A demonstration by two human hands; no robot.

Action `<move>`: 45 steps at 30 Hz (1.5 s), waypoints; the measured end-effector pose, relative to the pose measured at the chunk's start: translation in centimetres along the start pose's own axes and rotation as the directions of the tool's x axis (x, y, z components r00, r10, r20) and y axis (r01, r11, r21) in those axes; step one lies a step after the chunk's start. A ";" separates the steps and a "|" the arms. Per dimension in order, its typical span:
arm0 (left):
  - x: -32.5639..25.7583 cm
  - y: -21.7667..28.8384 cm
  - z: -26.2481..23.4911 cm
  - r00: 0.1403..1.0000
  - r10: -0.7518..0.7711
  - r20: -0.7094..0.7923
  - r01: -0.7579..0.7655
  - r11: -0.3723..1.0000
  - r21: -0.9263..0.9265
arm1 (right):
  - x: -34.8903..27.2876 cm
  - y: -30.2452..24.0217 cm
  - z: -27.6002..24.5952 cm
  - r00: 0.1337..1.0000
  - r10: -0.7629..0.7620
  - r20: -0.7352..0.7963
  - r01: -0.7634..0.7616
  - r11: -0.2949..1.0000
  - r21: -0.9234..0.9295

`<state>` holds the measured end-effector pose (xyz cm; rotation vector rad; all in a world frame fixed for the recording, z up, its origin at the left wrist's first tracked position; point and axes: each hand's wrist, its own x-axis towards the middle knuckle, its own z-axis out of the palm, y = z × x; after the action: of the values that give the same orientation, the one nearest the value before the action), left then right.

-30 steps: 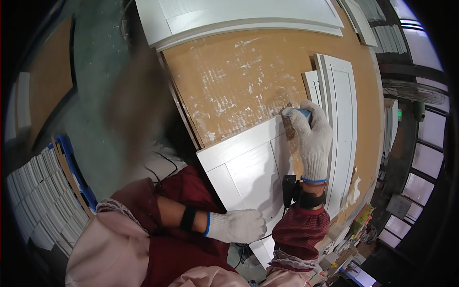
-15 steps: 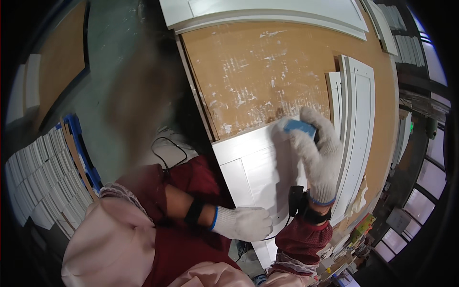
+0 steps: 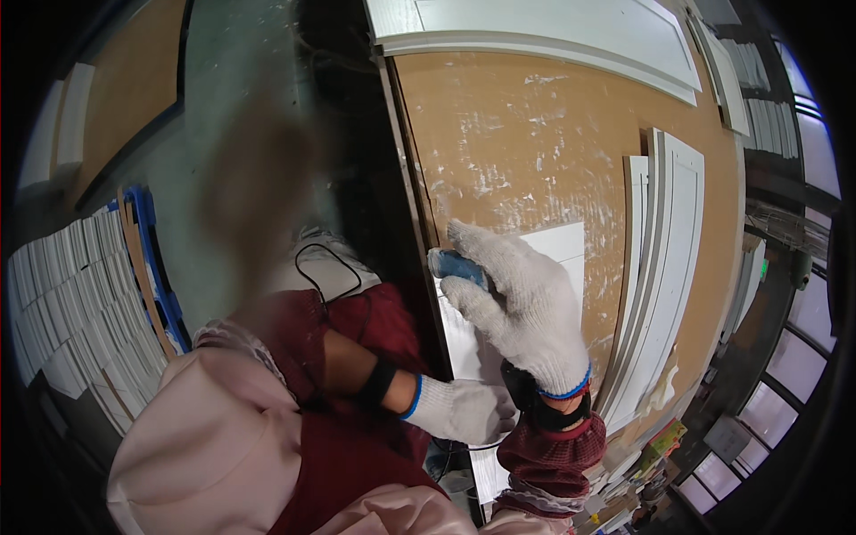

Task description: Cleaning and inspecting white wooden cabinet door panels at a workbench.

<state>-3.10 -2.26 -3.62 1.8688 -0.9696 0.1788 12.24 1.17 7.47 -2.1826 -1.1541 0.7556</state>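
A white framed panel [image 3: 557, 241] lies on the workbench in front of me, mostly covered by my arms. My right hand [image 3: 526, 308], in a white knit glove, is closed around a blue sanding block [image 3: 459, 267]. The block sits at the panel's far left corner, beside the bench edge. Closer to me, my gloved left hand [image 3: 468, 412] rests at the panel's near left part with its fingers curled in. Its fingertips are partly hidden. A dark device [image 3: 519, 385] is strapped at my right wrist.
The brown workbench top [image 3: 517, 134] is scuffed with white marks. White panels [image 3: 664, 259] lie stacked along the right, and another white panel [image 3: 553, 40] lies at the far end. On the left, white boards [image 3: 80, 312] stand stacked on the floor beside a blue pallet [image 3: 147, 232].
My right hand has moved left with the sanding block, from the panel's far right part to its far left corner. The left hand stays on the panel. The view has shifted slightly.
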 end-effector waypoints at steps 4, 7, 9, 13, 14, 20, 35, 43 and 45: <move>-0.1 0.2 -1.9 0.999 -0.047 -0.018 0.046 0.995 -0.086 | 1.0 -1.1 0.5 0.996 0.061 0.059 -0.051 0.986 -0.157; -0.8 -0.2 0.2 0.998 -0.061 -0.008 0.059 0.989 -0.138 | 1.6 -0.8 1.2 0.996 0.079 0.051 -0.071 0.987 -0.147; -1.0 -0.4 1.8 0.998 -0.069 -0.004 0.067 0.984 -0.165 | 1.3 -0.2 1.5 0.998 -0.007 -0.066 0.006 1.000 -0.022; -0.9 -0.5 3.3 0.994 -0.106 0.009 0.103 0.947 -0.303 | 0.3 -0.3 1.0 0.997 0.080 0.008 -0.079 0.993 -0.089; -1.2 -0.8 3.4 0.994 -0.089 0.065 0.106 0.931 -0.350 | 0.5 -0.3 1.2 0.997 0.079 0.011 -0.078 0.993 -0.089; -0.8 -0.6 0.1 0.998 0.058 0.035 -0.057 0.998 -0.037 | 0.4 0.1 1.6 0.996 0.060 -0.061 -0.058 0.998 0.036; -1.0 -0.3 0.2 0.997 -0.061 0.054 0.068 0.989 -0.128 | 0.3 0.1 2.7 0.981 0.155 -0.115 -0.148 0.987 0.063; -0.9 -0.3 0.0 0.997 0.003 0.081 -0.001 1.000 -0.022 | 0.5 -0.9 2.0 0.989 0.130 -0.067 -0.129 0.991 0.022; -0.9 -0.4 -0.1 0.996 0.019 0.090 -0.019 1.000 -0.008 | 0.6 -0.6 2.5 0.947 0.201 -0.250 -0.200 0.979 0.029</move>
<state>-3.41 -1.62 -4.33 1.8749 -1.0481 0.1032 10.44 2.54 6.01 -2.3378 -0.8117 0.5392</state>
